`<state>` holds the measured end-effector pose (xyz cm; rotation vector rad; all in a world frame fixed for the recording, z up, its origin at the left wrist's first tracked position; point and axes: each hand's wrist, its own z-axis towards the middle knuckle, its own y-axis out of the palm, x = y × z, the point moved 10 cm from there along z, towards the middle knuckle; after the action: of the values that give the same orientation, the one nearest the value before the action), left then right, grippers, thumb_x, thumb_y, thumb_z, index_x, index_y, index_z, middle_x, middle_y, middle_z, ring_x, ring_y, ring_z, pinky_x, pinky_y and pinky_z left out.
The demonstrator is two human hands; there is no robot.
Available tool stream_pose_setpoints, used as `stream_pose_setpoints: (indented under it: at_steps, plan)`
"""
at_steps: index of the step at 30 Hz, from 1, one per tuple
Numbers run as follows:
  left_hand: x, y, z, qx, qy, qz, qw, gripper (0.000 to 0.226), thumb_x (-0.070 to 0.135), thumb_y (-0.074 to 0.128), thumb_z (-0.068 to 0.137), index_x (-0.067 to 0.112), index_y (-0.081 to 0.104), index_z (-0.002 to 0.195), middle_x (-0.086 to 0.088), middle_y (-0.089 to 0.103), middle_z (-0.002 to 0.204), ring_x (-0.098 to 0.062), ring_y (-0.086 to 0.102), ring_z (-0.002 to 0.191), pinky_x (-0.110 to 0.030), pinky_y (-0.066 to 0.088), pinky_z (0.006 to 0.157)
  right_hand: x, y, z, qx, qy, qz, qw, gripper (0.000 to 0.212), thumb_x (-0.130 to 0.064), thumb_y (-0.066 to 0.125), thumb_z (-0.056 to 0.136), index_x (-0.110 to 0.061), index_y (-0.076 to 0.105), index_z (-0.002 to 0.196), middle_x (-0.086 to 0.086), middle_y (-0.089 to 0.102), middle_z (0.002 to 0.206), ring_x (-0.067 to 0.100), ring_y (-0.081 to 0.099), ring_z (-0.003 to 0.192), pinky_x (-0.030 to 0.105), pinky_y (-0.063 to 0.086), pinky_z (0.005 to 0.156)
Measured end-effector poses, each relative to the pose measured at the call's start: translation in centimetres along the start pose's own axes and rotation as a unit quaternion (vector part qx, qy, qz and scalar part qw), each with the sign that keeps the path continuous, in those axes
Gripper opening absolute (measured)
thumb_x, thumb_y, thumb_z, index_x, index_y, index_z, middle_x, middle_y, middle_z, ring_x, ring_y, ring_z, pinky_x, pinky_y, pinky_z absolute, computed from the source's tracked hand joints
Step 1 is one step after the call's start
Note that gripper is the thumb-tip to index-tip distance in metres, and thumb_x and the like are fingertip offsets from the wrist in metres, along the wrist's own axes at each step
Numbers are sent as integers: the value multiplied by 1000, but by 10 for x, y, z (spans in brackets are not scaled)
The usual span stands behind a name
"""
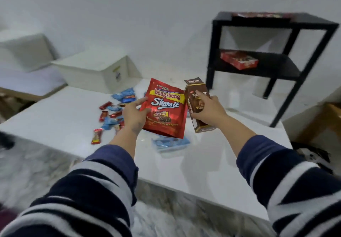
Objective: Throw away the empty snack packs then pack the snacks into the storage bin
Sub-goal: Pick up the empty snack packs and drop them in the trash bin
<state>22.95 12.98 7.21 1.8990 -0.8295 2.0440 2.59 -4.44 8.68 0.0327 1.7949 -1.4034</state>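
My left hand (pixel 133 114) grips the left edge of a red Beng-Beng Share It pouch (pixel 165 108), held upright above the white table (pixel 212 172). My right hand (pixel 209 110) holds a brown Nextar box (pixel 196 96) right beside the pouch, tilted, its top flap open. Several small red and blue wrapped snacks (pixel 110 114) lie scattered on the table behind my left hand. A blue plastic pack (pixel 170 142) lies flat under the pouch. A white storage bin (pixel 96 70) stands at the table's far edge.
A black shelf unit (pixel 273 59) stands at the back right with a red box (pixel 239 60) on its lower shelf and another red pack on top. A second white bin (pixel 24 50) sits at the far left. Marble floor shows below the table.
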Motion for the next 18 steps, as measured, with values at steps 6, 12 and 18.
stream_pose_setpoints:
  at_steps: [6,12,18]
  plan:
    - [-28,-179,7,136,-6,-30,990,40,9,67,87,24,62,124,-5,62,119,-21,66,92,-29,57,72,-152,92,5,-50,-91,1,995,88,-33,73,78,-43,21,148,10,34,134,30,53,118,38,43,106]
    - [-99,-361,-3,241,-45,1,970,42,10,69,83,26,64,121,-3,66,116,-20,67,95,-31,57,79,-305,228,-18,-130,-167,-8,977,88,-30,74,77,-39,23,149,12,32,138,30,50,121,37,40,108]
    - [-172,-525,-43,345,-102,23,933,45,7,68,81,25,64,122,-4,69,111,-19,67,90,-24,52,74,-433,373,-72,-216,-231,-14,948,86,-32,71,77,-38,24,148,12,34,136,33,53,119,39,41,107]
